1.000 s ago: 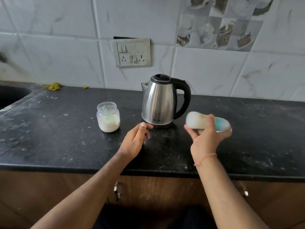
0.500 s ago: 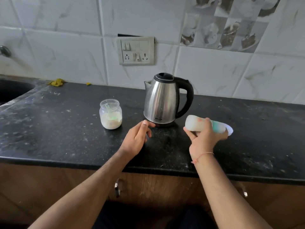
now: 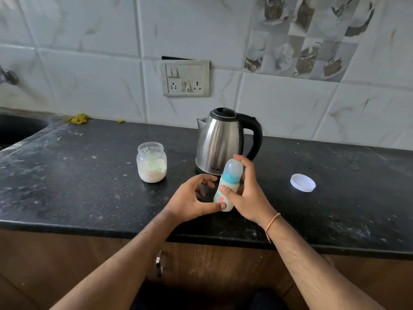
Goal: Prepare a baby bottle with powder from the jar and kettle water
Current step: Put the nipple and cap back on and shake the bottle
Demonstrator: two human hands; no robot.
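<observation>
Baby bottle, translucent white plastic with a teal collar and clear dome cap point(image 3: 228, 185): stands nearly upright, tilted slightly, just in front of the stainless-steel electric kettle with black handle and lid point(image 3: 220, 143) on the black speckled stone desk point(image 3: 67, 186); the right hand point(image 3: 248, 193) has its grip curled round the body, and the left hand point(image 3: 192, 199) pinches the base with thumb and curled fingers. Open clear glass jar of white powder with a green scoop inside point(image 3: 152, 162): left of the kettle; white round lid point(image 3: 303, 182): well to the kettle's right. Step judged: opening the bottle, nothing yet added; next move calls for steadying the base and twisting off the collar.
</observation>
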